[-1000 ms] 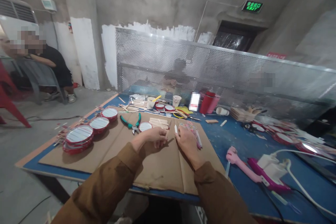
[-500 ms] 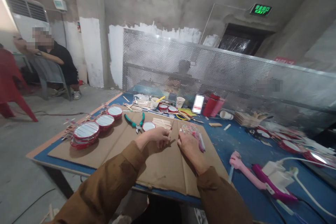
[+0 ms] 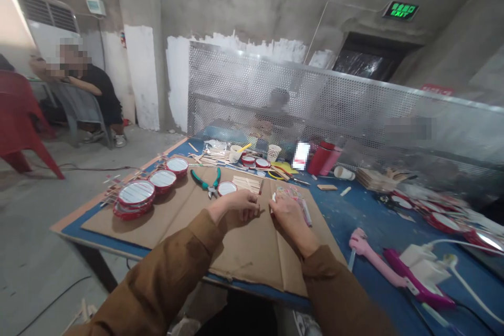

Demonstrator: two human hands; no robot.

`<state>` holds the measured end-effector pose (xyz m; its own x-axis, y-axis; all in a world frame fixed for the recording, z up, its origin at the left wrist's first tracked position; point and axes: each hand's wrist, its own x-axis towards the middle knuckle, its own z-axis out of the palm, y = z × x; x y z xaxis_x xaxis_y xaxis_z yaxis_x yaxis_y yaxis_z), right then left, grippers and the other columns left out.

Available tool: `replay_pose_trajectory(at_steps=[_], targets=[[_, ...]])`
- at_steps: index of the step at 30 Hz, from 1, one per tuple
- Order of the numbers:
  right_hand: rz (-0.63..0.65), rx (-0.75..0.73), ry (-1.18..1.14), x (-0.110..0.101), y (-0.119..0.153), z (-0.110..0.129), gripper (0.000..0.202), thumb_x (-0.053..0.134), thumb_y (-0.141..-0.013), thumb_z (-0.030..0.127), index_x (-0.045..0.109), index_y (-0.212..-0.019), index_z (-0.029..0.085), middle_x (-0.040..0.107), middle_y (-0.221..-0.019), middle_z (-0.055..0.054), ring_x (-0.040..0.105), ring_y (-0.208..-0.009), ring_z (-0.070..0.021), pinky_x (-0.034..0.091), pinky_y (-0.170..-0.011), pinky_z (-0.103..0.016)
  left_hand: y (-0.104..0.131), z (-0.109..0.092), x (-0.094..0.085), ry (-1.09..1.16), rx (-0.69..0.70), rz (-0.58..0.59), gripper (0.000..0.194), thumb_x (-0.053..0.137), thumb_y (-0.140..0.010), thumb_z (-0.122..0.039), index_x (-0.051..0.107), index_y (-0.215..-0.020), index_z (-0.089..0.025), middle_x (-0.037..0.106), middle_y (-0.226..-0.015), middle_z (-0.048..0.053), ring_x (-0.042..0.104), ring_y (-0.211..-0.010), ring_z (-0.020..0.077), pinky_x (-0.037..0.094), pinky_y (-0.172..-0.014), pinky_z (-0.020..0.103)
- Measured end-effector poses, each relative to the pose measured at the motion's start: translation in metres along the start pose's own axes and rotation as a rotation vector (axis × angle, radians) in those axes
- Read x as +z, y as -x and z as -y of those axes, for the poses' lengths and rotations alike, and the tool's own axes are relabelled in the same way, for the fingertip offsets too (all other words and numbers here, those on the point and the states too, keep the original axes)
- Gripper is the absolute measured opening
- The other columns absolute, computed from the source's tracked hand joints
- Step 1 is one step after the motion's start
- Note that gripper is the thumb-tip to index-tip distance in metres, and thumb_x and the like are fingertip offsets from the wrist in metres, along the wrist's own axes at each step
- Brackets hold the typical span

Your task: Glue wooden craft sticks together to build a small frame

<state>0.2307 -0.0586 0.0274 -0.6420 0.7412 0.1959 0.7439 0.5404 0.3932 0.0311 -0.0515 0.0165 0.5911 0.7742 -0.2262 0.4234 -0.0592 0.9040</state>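
Note:
My left hand (image 3: 241, 203) is held over the cardboard sheet (image 3: 252, 268), its fingers curled and pressed together; whatever they hold is too small to make out. Close by on the right, my right hand (image 3: 289, 216) is pinched closed, and its grip is hidden too. Under and behind it lies a clear bag with small colourful bits (image 3: 293, 194). Beyond my left hand are a bundle of thin wooden sticks (image 3: 247, 184) and a small red-rimmed round piece with a pale face (image 3: 227, 188). Green-handled cutting pliers (image 3: 208, 182) lie open left of these.
Red-rimmed round pieces with sticks (image 3: 136, 192) stand along the cardboard's left. On the blue table's right are a pink glue gun (image 3: 374, 257), a magenta power strip (image 3: 425, 283) with white plugs, and cables. Paper cups (image 3: 274, 153), a red bottle (image 3: 321, 157) and a perforated metal screen (image 3: 244, 94) stand behind.
The camera view has turned slightly left, so the scene sits a little farther right. Both hands stay close together over the cardboard, fingers still closed, with only slight movement.

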Motion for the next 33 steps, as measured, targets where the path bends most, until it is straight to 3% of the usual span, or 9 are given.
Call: replay_pose_trajectory(at_steps=[5,10,13,15,20,23,28,31,33], targets=[[-0.041,-0.054,0.01,-0.002,-0.004,0.003,0.016,0.052,-0.087,0.013,0.066,-0.093,0.015,0.065,-0.092,-0.015,0.057,-0.088,-0.0259,0.035,-0.073,-0.034,-0.004,0.003,0.0,0.033,0.006,-0.01,0.019,0.057,-0.08,-0.031,0.06,-0.076,-0.013,0.06,-0.055,-0.003,0.054,-0.039,0.0081,0.042,-0.043,0.02],[-0.136,0.15,-0.055,0.006,-0.003,0.001,0.023,0.046,-0.09,0.013,0.066,-0.1,0.016,0.063,-0.093,-0.013,0.057,-0.078,-0.0214,0.034,-0.067,-0.031,-0.007,0.008,0.0,0.055,0.014,-0.03,0.023,0.059,-0.081,-0.036,0.058,-0.078,-0.013,0.06,-0.055,-0.002,0.055,-0.04,0.0091,0.043,-0.044,0.021],[-0.31,0.283,-0.198,0.007,-0.003,0.004,0.029,0.043,-0.09,0.015,0.063,-0.112,0.016,0.063,-0.098,-0.013,0.056,-0.083,-0.0217,0.037,-0.07,-0.03,-0.008,0.01,0.0,0.07,-0.003,-0.044,0.026,0.061,-0.079,-0.039,0.056,-0.077,-0.013,0.059,-0.055,-0.002,0.056,-0.04,0.01,0.044,-0.044,0.022],[-0.474,0.292,-0.339,0.006,-0.005,0.008,0.031,0.04,-0.091,0.017,0.061,-0.113,0.016,0.063,-0.101,-0.012,0.056,-0.09,-0.0229,0.04,-0.076,-0.032,-0.007,0.009,0.0,0.084,-0.008,-0.045,0.028,0.063,-0.078,-0.04,0.054,-0.075,-0.013,0.059,-0.055,-0.001,0.056,-0.04,0.0104,0.044,-0.045,0.022],[-0.774,0.351,-0.707,0.003,-0.007,0.025,0.023,0.043,-0.091,0.035,0.059,-0.088,0.018,0.063,-0.084,-0.008,0.055,-0.081,-0.022,0.043,-0.075,-0.034,-0.002,0.006,0.0,0.139,0.001,-0.038,0.03,0.069,-0.072,-0.039,0.053,-0.072,-0.013,0.06,-0.056,0.001,0.057,-0.043,0.0123,0.046,-0.047,0.025],[-0.773,0.425,-0.9,-0.001,-0.003,0.031,0.028,0.044,-0.091,0.041,0.054,-0.077,0.02,0.061,-0.074,-0.004,0.053,-0.069,-0.0185,0.043,-0.068,-0.032,-0.002,0.006,0.0,0.139,-0.017,-0.032,0.027,0.069,-0.072,-0.035,0.053,-0.072,-0.013,0.06,-0.055,0.001,0.057,-0.042,0.0133,0.047,-0.047,0.026],[-0.722,0.51,-1.083,-0.011,0.002,0.034,0.026,0.05,-0.085,0.045,0.055,-0.079,0.02,0.06,-0.067,-0.002,0.054,-0.062,-0.0173,0.043,-0.061,-0.029,-0.003,0.006,-0.001,0.116,-0.048,-0.024,0.011,0.058,-0.079,-0.019,0.052,-0.072,-0.014,0.059,-0.054,0.0,0.057,-0.042,0.0139,0.048,-0.047,0.028],[-0.625,0.446,-1.129,-0.011,0.003,0.036,0.024,0.05,-0.085,0.042,0.056,-0.078,0.019,0.061,-0.067,-0.002,0.055,-0.062,-0.0169,0.043,-0.06,-0.029,-0.001,0.002,0.0,0.109,-0.051,-0.016,0.011,0.056,-0.081,-0.018,0.052,-0.072,-0.014,0.059,-0.055,0.0,0.057,-0.043,0.0131,0.049,-0.049,0.028],[-0.627,0.388,-1.078,-0.008,0.003,0.038,0.024,0.05,-0.086,0.041,0.057,-0.078,0.019,0.063,-0.071,-0.003,0.056,-0.065,-0.0172,0.044,-0.063,-0.03,0.0,0.001,0.0,0.107,-0.044,-0.01,0.013,0.057,-0.081,-0.021,0.053,-0.072,-0.014,0.059,-0.054,0.001,0.056,-0.044,0.0126,0.049,-0.05,0.027]])
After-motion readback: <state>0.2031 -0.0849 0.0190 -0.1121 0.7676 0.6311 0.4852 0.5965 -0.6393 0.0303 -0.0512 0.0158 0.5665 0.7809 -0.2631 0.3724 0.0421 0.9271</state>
